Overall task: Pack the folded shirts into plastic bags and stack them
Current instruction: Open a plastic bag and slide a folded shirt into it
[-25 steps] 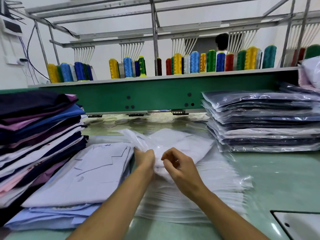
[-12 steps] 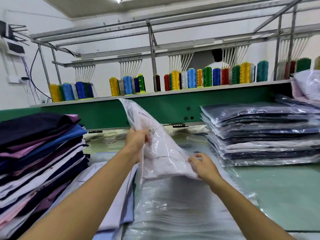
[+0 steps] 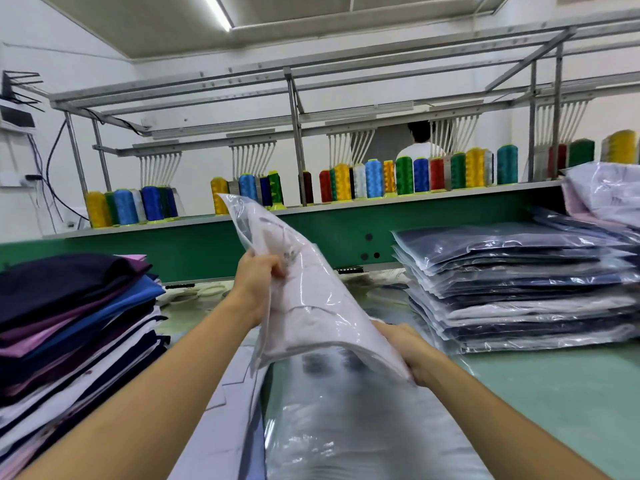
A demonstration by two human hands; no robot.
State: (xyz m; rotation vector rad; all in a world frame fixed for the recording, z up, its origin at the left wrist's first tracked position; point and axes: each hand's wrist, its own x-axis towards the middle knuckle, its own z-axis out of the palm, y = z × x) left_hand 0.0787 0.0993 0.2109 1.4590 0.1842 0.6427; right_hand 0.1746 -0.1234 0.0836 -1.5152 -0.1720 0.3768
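Head camera: left of the bagged shirt [image 3: 311,306] stands a stack of unbagged folded shirts [image 3: 69,323]. The left hand [image 3: 258,285] clutches the bag's upper part, so the shirt hangs tilted in the air, above a pile of empty plastic bags [image 3: 346,427]. The right hand [image 3: 405,351] grasps its lower corner. Right of it lies a stack of bagged shirts [image 3: 519,289].

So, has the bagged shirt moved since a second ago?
Yes. The bagged shirt has risen off the pile of empty bags and now stands tilted, its top corner crossing the green machine beam.
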